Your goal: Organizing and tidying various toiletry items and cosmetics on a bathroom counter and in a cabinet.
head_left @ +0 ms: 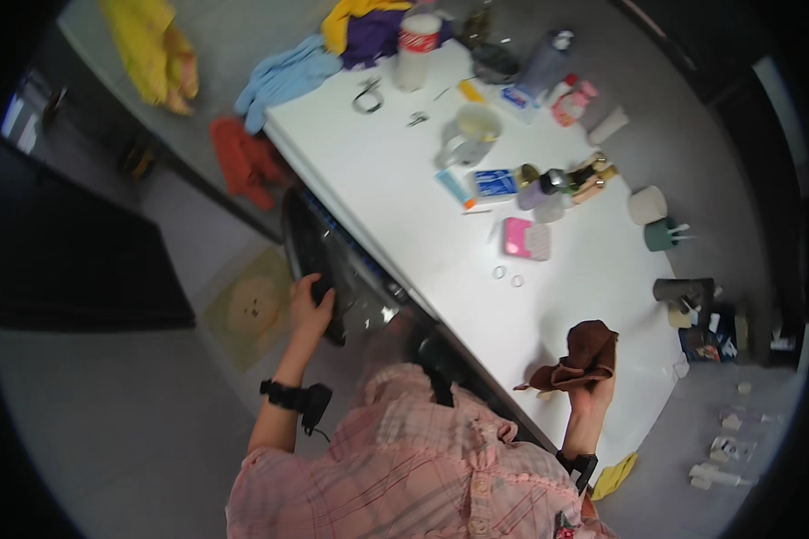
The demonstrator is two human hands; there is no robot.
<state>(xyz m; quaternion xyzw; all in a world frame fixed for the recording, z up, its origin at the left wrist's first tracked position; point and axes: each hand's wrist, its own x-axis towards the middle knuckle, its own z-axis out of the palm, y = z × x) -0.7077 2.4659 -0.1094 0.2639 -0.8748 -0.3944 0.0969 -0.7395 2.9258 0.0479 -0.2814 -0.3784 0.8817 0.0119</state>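
Observation:
My right hand (pixel 595 393) is closed around a crumpled brown cloth (pixel 586 352), raised over the near right part of the white tabletop (pixel 386 193). A loose corner of the cloth hangs toward the left. Off the table's left front side, my left hand (pixel 311 310) has its fingers curled at the edge of a dark, glossy, rounded panel (pixel 304 238) that looks like a round door. What lies behind this panel is mostly hidden. A red-orange cloth (pixel 240 157) hangs above it, near a light blue cloth (pixel 288 76) at the table's corner.
A clear mug (pixel 470 135), a red-labelled bottle (pixel 413 54), a pink box (pixel 525 239) and a blue box (pixel 494 183) stand or lie on the table. Scissors (pixel 367 97) lie farther back. Yellow cloth (pixel 157 58) hangs far left; a bear-print mat (pixel 250 308) covers some floor.

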